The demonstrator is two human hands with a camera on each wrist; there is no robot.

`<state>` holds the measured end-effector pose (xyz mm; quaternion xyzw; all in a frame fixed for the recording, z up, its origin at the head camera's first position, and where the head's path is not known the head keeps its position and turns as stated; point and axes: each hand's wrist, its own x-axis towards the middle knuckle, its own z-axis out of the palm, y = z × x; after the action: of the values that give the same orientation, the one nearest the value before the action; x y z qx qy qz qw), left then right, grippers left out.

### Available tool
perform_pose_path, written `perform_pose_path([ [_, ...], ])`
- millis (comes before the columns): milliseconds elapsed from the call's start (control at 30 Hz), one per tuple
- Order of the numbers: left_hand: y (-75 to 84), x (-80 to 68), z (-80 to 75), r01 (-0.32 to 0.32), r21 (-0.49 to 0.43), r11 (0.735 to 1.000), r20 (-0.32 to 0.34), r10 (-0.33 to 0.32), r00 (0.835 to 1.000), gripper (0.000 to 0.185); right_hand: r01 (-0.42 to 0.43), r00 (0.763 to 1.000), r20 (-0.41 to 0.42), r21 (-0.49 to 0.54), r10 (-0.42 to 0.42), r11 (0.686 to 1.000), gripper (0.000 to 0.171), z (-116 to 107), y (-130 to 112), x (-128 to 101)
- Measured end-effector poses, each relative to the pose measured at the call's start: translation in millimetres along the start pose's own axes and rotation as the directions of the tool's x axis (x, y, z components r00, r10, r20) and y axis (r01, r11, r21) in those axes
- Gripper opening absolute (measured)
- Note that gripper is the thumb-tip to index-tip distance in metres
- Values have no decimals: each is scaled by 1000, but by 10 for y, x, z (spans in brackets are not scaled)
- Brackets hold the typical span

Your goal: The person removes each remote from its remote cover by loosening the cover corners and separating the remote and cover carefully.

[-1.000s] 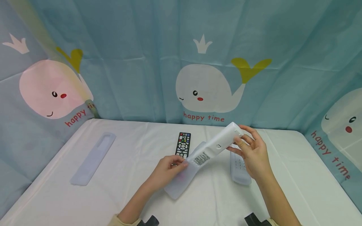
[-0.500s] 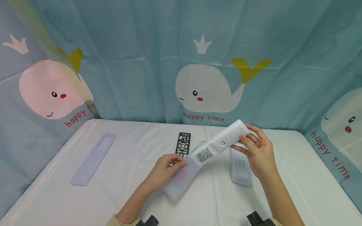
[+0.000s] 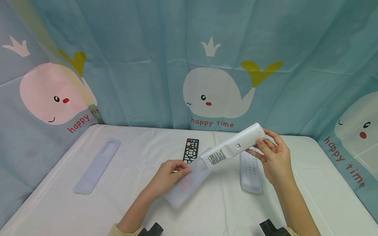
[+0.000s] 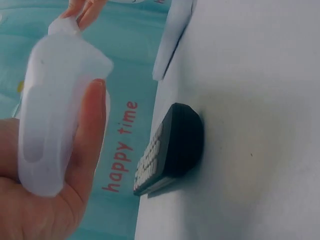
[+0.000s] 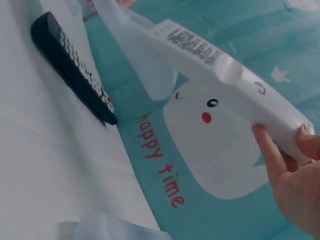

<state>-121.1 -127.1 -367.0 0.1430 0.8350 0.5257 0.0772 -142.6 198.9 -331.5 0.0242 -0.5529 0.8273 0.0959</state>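
Observation:
My right hand (image 3: 274,160) pinches the far end of a white remote control (image 3: 243,141), its labelled back facing up. My left hand (image 3: 166,178) pinches a translucent remote cover (image 3: 189,185) by its edge. In the head view, the remote's labelled end lies at the cover's mouth, mostly outside it. Both are held tilted above the table. Seen in the left wrist view, the cover (image 4: 50,100) lies between thumb and fingers. The right wrist view shows the remote (image 5: 240,82) overlapping the cover (image 5: 142,55); how much of it sits inside is unclear.
A black remote control (image 3: 191,150) lies face up at the table's middle, behind my left hand. Off to the left is another translucent cover (image 3: 97,167). Below my right hand rests a remote in a translucent cover (image 3: 251,173). A whale-print curtain (image 3: 141,82) hangs behind the white table.
My right hand has moved right and slightly up, drawing the white remote farther out of the cover. My left hand has shifted a little left with the cover.

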Motion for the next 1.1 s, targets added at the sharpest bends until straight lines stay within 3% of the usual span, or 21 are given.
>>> perform_pose_path([
  [167, -54, -2, -86, 12, -1, 1000, 8, -11, 1000, 17, 33, 999, -8, 88, -32, 996, 29, -89, -30, 25],
  [333, -49, -18, -184, 42, -33, 999, -16, -43, 999, 18, 27, 1000, 3, 105, -28, 994, 29, -117, -23, 36],
  [867, -48, -70, -425, 92, -136, 986, -84, -104, 991, 24, 11, 1000, -3, -27, -11, 1000, 32, -72, 19, 18],
  [1100, -85, -81, -487, 126, -145, 981, -92, -140, 986, 25, -6, 1000, -3, -28, 5, 1000, 32, -64, 39, 18],
])
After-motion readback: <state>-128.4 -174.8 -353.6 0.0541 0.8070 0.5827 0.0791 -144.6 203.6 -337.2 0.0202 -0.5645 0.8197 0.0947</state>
